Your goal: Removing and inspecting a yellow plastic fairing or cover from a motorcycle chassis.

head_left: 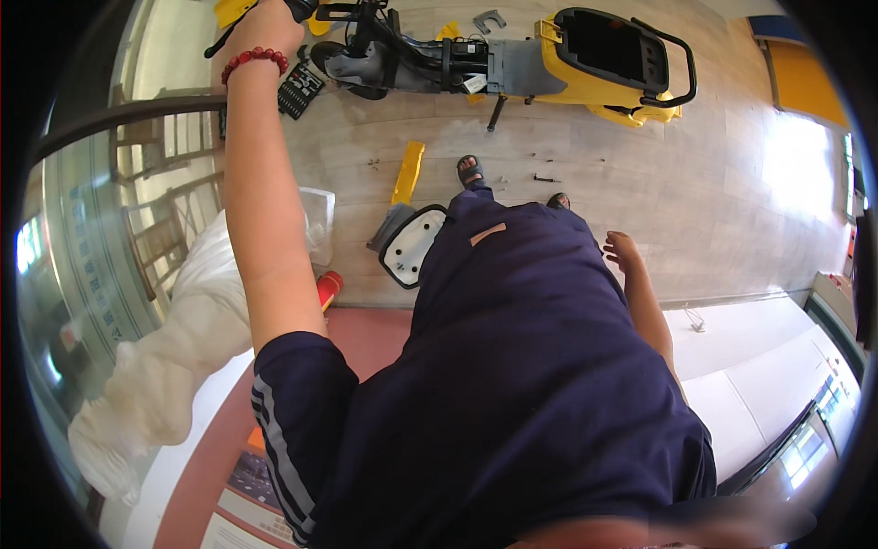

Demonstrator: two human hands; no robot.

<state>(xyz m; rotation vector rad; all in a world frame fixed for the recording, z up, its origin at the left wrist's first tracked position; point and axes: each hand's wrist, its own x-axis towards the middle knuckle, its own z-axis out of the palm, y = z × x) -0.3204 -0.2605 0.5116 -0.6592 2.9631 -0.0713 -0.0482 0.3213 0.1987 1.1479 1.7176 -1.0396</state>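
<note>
My left arm stretches forward to the top left, a red bead bracelet on its wrist. My left hand (267, 29) is closed round a black handlebar grip (300, 8), with a dark lever beside it; the fingertips are partly cut off by the frame's edge. The handlebar belongs to a yellow electric scooter (558, 78), partly stripped, with its dark frame and open black seat compartment (608, 50) showing. Down beside my hip hangs my right hand (624, 249), fingers loosely bent and apart, holding nothing.
A yellow panel (409, 172) and a black-rimmed white scooter seat (413, 247) lie on the floor by my feet. Screws and a bolt (547, 178) are scattered ahead. A black tool case (300, 90) sits near the front wheel. White sheeting (197, 274) bunches at left.
</note>
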